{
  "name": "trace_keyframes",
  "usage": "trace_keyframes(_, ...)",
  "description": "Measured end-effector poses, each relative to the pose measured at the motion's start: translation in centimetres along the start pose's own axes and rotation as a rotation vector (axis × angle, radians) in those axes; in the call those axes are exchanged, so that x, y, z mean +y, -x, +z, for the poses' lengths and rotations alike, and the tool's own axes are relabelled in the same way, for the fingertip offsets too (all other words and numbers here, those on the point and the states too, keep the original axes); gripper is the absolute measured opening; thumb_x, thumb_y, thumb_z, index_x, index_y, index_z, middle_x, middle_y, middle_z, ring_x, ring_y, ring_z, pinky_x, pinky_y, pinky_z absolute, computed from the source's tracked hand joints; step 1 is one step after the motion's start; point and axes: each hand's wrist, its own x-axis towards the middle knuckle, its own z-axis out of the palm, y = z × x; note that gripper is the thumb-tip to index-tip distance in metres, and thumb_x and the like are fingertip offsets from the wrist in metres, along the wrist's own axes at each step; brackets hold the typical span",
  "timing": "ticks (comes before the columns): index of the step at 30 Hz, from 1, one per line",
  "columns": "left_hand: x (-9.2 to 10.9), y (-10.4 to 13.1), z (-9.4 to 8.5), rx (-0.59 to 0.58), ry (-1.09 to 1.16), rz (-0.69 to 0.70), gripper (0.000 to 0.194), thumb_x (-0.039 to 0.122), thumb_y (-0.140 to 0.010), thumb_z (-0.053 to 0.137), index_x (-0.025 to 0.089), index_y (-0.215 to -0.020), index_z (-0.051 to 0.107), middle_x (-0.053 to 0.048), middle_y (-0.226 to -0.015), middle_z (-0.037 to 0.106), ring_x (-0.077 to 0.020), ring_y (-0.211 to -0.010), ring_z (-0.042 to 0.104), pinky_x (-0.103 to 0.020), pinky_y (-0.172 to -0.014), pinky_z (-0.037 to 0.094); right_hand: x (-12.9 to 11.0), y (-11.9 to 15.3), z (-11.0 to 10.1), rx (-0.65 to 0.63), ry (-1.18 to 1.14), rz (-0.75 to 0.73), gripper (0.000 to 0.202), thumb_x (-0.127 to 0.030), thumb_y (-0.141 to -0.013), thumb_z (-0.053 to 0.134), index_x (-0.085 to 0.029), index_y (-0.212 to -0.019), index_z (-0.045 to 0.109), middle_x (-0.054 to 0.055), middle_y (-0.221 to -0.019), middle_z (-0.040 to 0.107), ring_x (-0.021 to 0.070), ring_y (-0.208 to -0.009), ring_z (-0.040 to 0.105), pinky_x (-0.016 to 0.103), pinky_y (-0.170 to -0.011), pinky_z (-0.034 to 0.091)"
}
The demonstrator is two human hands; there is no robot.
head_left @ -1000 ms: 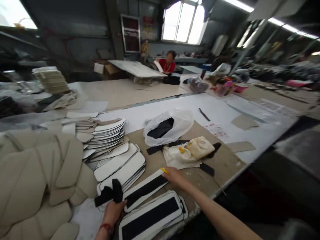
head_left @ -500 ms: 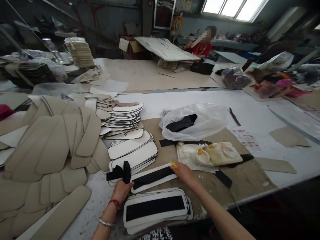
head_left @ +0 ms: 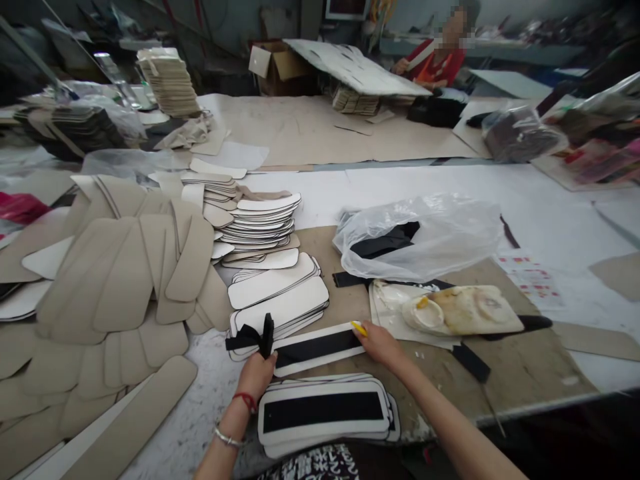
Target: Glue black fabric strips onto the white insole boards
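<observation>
A white panel [head_left: 310, 365] with rounded corners lies before me, a black strip [head_left: 320, 348] along its middle. My left hand [head_left: 257, 373] is closed at the panel's left end, with loose black fabric strips [head_left: 255, 339] sticking up from its fingers. At the right end my right hand [head_left: 380, 343] pinches a small yellow stick-like tool [head_left: 359, 328]; its tip is close to the strip's end. Just below is a pile of similar panels [head_left: 325, 430], the top one bearing a black strip. Plain white panels [head_left: 280, 307] are stacked above my left hand.
Beige pieces [head_left: 125, 273] spread over the left side. A clear plastic bag [head_left: 450, 233] holds black material. To the right, a stained cream-coloured block [head_left: 475, 310] carries a round lid-like dish [head_left: 425, 313]. Across the table a person in red [head_left: 443, 67] handles a pale piece.
The view has shifted, so the table's things appear farther right. Both hands keep nearly the same places on the panel. The loose strips at my left hand have changed shape slightly.
</observation>
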Motion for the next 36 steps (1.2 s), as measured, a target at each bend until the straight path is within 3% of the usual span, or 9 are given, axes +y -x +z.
trace_keyframes(8,0.0,0.2,-0.1,0.000,0.051,0.015,0.041,0.049,-0.073,0.044,0.012,-0.065,0.061,-0.007,-0.051,0.059,-0.0185,-0.055,0.057,-0.025,-0.048,0.038,0.1,-0.2,0.0,-0.012,-0.002,0.000,0.032,-0.041,-0.086,0.035,-0.018,-0.095,0.055,0.011,-0.092,0.065,0.0239,-0.088,0.059,0.029,-0.071,0.036)
trace_keyframes(15,0.0,0.0,0.0,0.024,0.056,-0.008,0.028,0.039,-0.068,0.053,0.013,-0.059,0.059,-0.007,-0.050,0.059,-0.0189,-0.056,0.058,-0.025,-0.047,0.038,-0.1,-0.1,-0.6,-0.026,-0.028,-0.018,0.029,-0.037,-0.086,0.037,-0.017,-0.094,0.056,0.011,-0.095,0.064,0.0223,-0.089,0.058,0.027,-0.071,0.036)
trace_keyframes(36,0.1,0.3,-0.1,0.002,-0.065,0.039,0.028,0.038,-0.069,0.052,0.013,-0.065,0.062,-0.006,-0.056,0.062,-0.0194,-0.060,0.059,-0.026,-0.051,0.039,0.2,-0.2,-1.2,-0.030,-0.092,-0.086,0.024,-0.033,-0.084,0.041,-0.016,-0.089,0.058,0.008,-0.091,0.064,0.0185,-0.084,0.057,0.025,-0.070,0.035)
